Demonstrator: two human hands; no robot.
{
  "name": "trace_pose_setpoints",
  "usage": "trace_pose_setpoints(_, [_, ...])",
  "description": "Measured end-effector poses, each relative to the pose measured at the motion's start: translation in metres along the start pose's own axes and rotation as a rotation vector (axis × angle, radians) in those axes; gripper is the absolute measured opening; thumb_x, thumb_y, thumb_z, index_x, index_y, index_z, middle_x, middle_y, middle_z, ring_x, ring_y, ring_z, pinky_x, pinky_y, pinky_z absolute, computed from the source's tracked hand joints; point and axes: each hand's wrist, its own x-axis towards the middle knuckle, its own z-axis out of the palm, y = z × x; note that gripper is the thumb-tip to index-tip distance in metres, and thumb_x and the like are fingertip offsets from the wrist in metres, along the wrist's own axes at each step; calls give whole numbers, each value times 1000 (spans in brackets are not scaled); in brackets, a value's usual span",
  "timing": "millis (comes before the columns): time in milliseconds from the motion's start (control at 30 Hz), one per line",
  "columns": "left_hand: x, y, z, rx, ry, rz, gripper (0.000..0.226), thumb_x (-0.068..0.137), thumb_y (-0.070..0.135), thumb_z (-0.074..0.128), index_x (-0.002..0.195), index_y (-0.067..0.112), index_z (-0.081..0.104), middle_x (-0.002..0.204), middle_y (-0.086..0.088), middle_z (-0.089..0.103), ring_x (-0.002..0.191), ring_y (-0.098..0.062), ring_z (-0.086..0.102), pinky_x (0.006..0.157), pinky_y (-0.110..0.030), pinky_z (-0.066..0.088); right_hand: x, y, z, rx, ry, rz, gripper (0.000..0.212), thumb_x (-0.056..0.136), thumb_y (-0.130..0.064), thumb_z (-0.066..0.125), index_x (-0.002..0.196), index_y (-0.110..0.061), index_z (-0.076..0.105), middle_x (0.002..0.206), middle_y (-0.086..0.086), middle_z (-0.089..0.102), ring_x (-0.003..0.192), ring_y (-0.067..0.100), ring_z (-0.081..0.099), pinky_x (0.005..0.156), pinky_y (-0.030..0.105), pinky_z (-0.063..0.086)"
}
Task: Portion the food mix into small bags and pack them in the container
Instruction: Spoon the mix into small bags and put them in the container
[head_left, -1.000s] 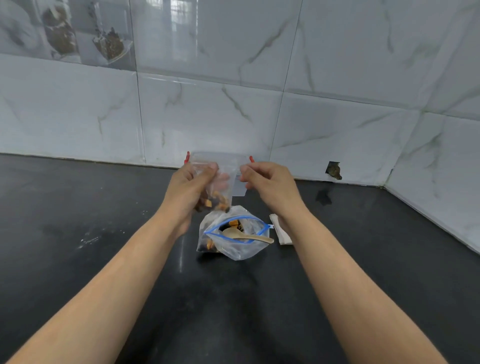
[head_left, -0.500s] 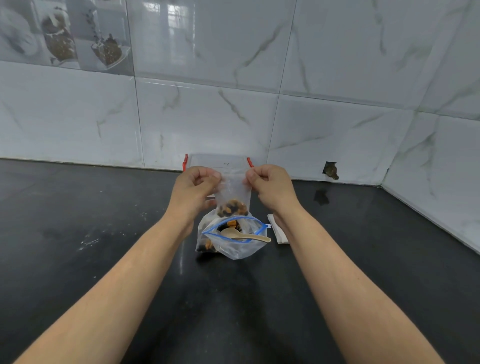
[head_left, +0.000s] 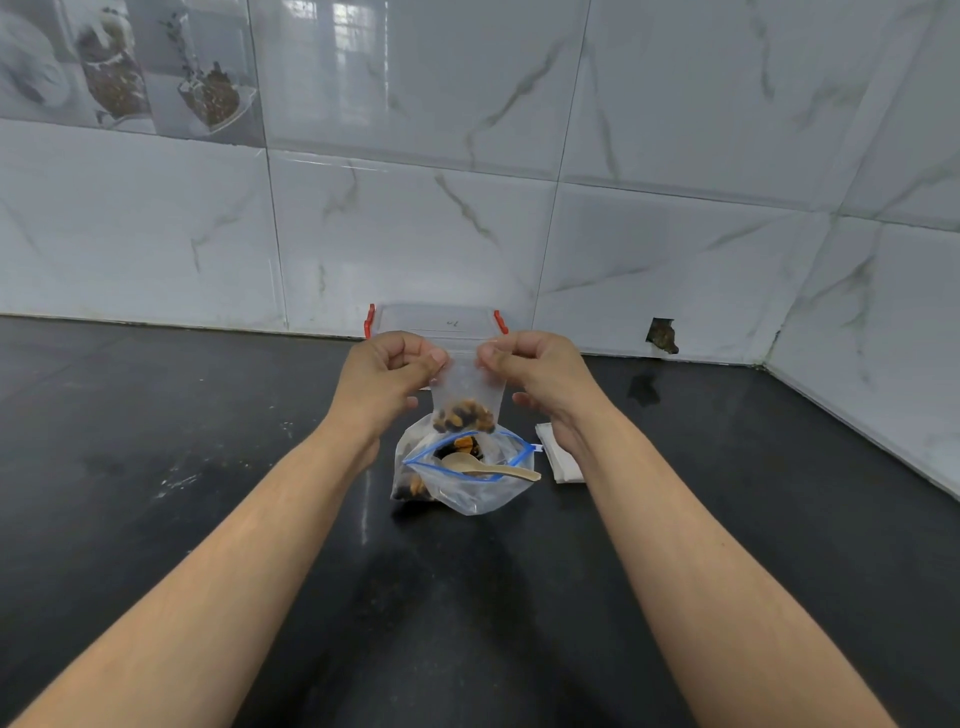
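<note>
Dark counter (head_left: 208, 467); hands (head_left: 387, 374) (head_left: 535, 371) pinch small bag (head_left: 467, 395) between.

Black counter (head_left: 208, 493): large bag (head_left: 467, 483), container (head_left: 434, 321).

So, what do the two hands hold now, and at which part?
Both hold the small bag by its top edge: left hand pinches the left corner, right hand the right corner.
</note>
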Motion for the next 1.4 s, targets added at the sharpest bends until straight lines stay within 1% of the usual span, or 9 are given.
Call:
trace_pose_setpoints(133, [1, -2, -1, 17, -29, -1, 6, 86, 22, 67, 88, 16, 69, 90, -2, 72, 82, -10, 62, 68, -27, 44, 6, 3, 1, -17, 29, -61, 12, 89, -8, 64, 99, -3, 69, 78, -5, 64, 73, 1, 56, 53, 3, 42])
trace_pose_setpoints(233, [3, -1, 0, 69, -30, 30, 10, 86, 21, 67, 90, 12, 70, 85, -1, 70, 79, -8, 62, 66, -25, 45, 8, 5, 5, -56, 51, -86, 14, 89, -7, 63, 100, 0, 69, 79, -3, 65, 81, 10, 60, 71, 15, 47])
trace_pose_setpoints(467, [6, 1, -1, 118, -15, 113, 10, 87, 8, 64, 79, 12, 66, 75, -5, 65, 66, -3, 58, 55, -8, 44, 8, 2, -1, 4, -69, -26, 21, 83, -16, 72, 103, -11, 71, 87, -9, 66, 78, -3, 56, 57, 13, 43])
trace_pose_setpoints(633, [7, 1, 0, 80, -25, 112, 11, 87, 8, 64, 78, 15, 67, 75, -3, 67, 65, 0, 61, 54, -9, 45, 19, 3, 14, -37, -51, -83, 5, 79, -9, 75, 84, -11, 74, 75, -5, 71, 75, 8, 65, 64, 16, 48])
trace_pose_setpoints(833, [9, -2, -4, 74, -17, 61, 8, 85, 8, 65, 79, 13, 67, 78, -2, 67, 74, -8, 61, 62, -22, 46, 18, -2, 18, -84, -37, -89, 20, 81, -9, 72, 64, -19, 68, 55, -13, 65, 62, 1, 58, 57, 13, 42])
trace_pose_setpoints(1033, [12, 3, -14, -15, 10, 2, 15, 85, 11, 65, 72, 17, 63, 83, -4, 68, 79, -11, 62, 66, -28, 44, 16, 2, 16, 31, -25, -76, 11, 88, -9, 65, 95, -5, 73, 79, -8, 67, 65, -4, 58, 47, 4, 40])
trace_pose_setpoints(1167, [15, 1, -19, -12, 11, -1, 13, 87, 13, 64, 75, 19, 66, 83, -1, 69, 79, -8, 62, 66, -27, 43, 21, 5, 17, 69, 79, -96, 8, 86, -5, 65, 84, -6, 73, 75, -6, 67, 50, -15, 55, 44, 1, 37])
trace_pose_setpoints(1300, [24, -4, -22, 13, 70, 25, 8, 86, 14, 65, 79, 17, 67, 83, 2, 67, 76, -2, 57, 59, -21, 40, 27, 8, 24, 69, 26, -63, 15, 91, -12, 60, 83, -15, 73, 83, -6, 69, 68, -2, 60, 53, 12, 42])
trace_pose_setpoints(1400, [42, -10, -29, 53, 139, 92, 3, 86, 13, 67, 86, 11, 70, 79, 0, 65, 59, 11, 55, 47, -7, 40, 42, 11, 30, -10, -13, -101, 15, 92, -13, 60, 98, -6, 72, 89, -2, 69, 75, 8, 61, 61, 11, 48])
